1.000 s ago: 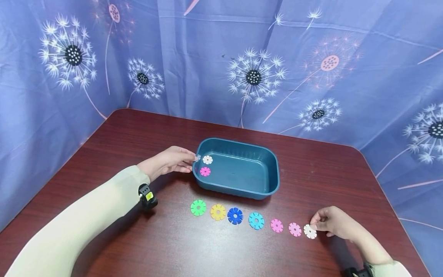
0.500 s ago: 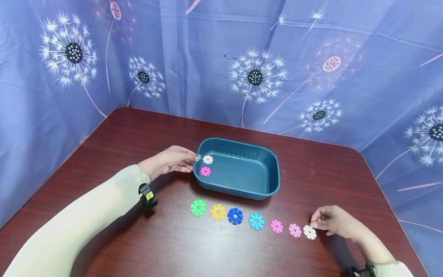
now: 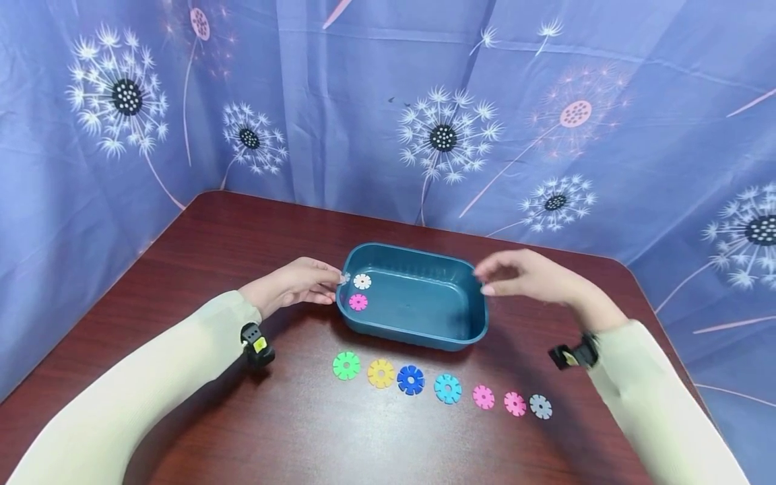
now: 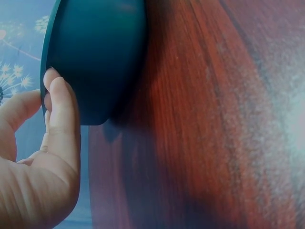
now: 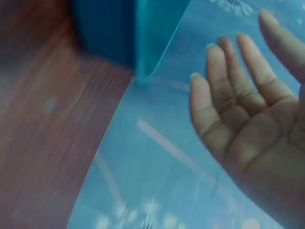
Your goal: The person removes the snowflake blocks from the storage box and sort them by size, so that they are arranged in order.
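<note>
My left hand (image 3: 303, 284) pinches the left rim of a dark teal plastic bin (image 3: 418, 335); the left wrist view has its thumb and fingers (image 4: 62, 109) on either side of the rim. My right hand (image 3: 526, 275) hovers at the bin's right rim, fingers loosely bent. No object shows in its palm (image 5: 257, 138) in the right wrist view. Inside the bin's left end are a white notched disc (image 3: 362, 281) and a magenta disc (image 3: 358, 302). By my left thumb, a pale disc (image 3: 346, 277) is partly hidden.
Along the table in front of the bin runs a row of notched discs: green (image 3: 346, 366), yellow (image 3: 380, 374), dark blue (image 3: 411, 380), light blue (image 3: 447, 389), pink (image 3: 483, 397), another pink (image 3: 514, 404) and grey (image 3: 541, 407). A blue dandelion-print curtain (image 3: 364, 121) hangs behind the table.
My right hand has left the last disc of the row and moved up and left to the bin's right rim. That disc looks grey instead of white. My left hand stays on the rim.
</note>
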A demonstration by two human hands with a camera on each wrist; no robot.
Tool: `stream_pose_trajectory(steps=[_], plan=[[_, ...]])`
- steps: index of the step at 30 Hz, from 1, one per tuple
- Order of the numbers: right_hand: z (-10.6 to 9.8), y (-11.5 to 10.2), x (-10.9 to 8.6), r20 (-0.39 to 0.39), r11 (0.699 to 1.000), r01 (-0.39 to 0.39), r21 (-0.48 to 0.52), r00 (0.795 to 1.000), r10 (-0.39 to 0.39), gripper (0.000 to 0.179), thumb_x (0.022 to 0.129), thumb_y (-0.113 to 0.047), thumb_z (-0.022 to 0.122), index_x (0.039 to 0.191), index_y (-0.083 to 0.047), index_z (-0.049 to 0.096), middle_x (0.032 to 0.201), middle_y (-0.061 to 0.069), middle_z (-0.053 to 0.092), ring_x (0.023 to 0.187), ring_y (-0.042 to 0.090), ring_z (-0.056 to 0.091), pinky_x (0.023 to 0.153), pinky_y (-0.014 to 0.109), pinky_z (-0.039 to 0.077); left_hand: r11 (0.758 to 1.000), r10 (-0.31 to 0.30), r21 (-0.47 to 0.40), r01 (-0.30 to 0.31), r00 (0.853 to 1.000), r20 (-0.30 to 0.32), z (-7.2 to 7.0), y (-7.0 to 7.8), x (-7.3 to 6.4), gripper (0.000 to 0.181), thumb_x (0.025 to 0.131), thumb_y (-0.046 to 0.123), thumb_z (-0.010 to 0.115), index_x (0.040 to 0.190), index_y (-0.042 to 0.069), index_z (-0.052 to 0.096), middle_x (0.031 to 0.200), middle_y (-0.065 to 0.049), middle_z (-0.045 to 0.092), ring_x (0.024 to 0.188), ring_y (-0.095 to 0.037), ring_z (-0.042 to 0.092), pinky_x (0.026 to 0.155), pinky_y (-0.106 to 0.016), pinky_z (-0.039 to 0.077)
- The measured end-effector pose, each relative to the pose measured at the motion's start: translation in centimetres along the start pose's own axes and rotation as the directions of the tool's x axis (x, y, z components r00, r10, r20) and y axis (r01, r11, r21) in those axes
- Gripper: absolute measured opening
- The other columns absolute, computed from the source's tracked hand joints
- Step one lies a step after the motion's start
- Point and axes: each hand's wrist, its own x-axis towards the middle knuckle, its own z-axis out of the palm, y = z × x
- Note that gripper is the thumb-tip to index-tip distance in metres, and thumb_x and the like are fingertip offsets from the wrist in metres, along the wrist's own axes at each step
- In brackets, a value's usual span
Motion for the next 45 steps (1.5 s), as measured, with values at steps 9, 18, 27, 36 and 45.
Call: stream_pose_trajectory(steps=[9,18,27,36,45], plan=[[1.1,-4.5,10.0,0.264,0.994,0.105,0.034,0.958,-0.111,0.046,0.096,-0.016,0.071,0.137,0.001,0.06,0.135,0.021,0.066,0.121,0.031,0.066,0.098,0.037,0.059,1.0,0.0,-0.003,0.0,1.0,0.007,0.0,-0.2,0.0,0.043,0.102,0.013,0.059,0.139,-0.01,0.052,0.087,-0.003,0.068,0.063,-0.006,0.066,0.063,-0.016,0.061],[5.7,-6.3,15.3,0.382,0.986,0.165,-0.003,0.912,-0.151,0.045,0.094,-0.013,0.074,0.135,0.002,0.063,0.13,0.02,0.068,0.118,0.028,0.068,0.1,0.036,0.06,1.0,-0.011,-0.006,0.011,1.0,0.016,-0.2,-0.1,-0.1,0.043,0.103,0.013,0.058,0.138,-0.009,0.052,0.087,-0.003,0.068,0.062,-0.005,0.066,0.062,-0.016,0.061],[9.5,-6.4,17.2,0.392,0.982,0.191,-0.004,0.903,-0.174,0.037,0.092,-0.009,0.075,0.127,0.001,0.068,0.118,0.018,0.072,0.102,0.021,0.067,0.091,0.03,0.06,1.0,-0.003,0.007,0.002,1.0,0.016,-0.3,-0.2,0.0,0.043,0.104,0.014,0.057,0.139,-0.009,0.051,0.086,-0.003,0.068,0.064,-0.005,0.067,0.063,-0.015,0.061],[11.5,-5.8,18.0,0.368,0.978,0.207,-0.037,0.913,-0.179,0.033,0.09,-0.014,0.079,0.12,-0.002,0.071,0.098,0.009,0.069,0.082,0.01,0.056,0.072,0.016,0.049,1.0,-0.02,0.003,0.02,1.0,0.014,-0.3,0.1,-0.1,0.042,0.104,0.015,0.057,0.139,-0.008,0.051,0.089,-0.004,0.068,0.063,-0.005,0.066,0.064,-0.015,0.061],[12.2,-5.7,18.3,0.329,0.977,0.205,-0.053,0.927,-0.177,0.016,0.089,-0.014,0.08,0.1,-0.005,0.071,0.085,0.002,0.062,0.076,0.009,0.052,0.066,0.016,0.044,1.0,-0.02,0.0,0.02,1.0,0.008,-0.3,0.1,0.0,0.041,0.102,0.014,0.058,0.137,-0.007,0.053,0.086,-0.002,0.066,0.064,-0.005,0.066,0.064,-0.016,0.061]])
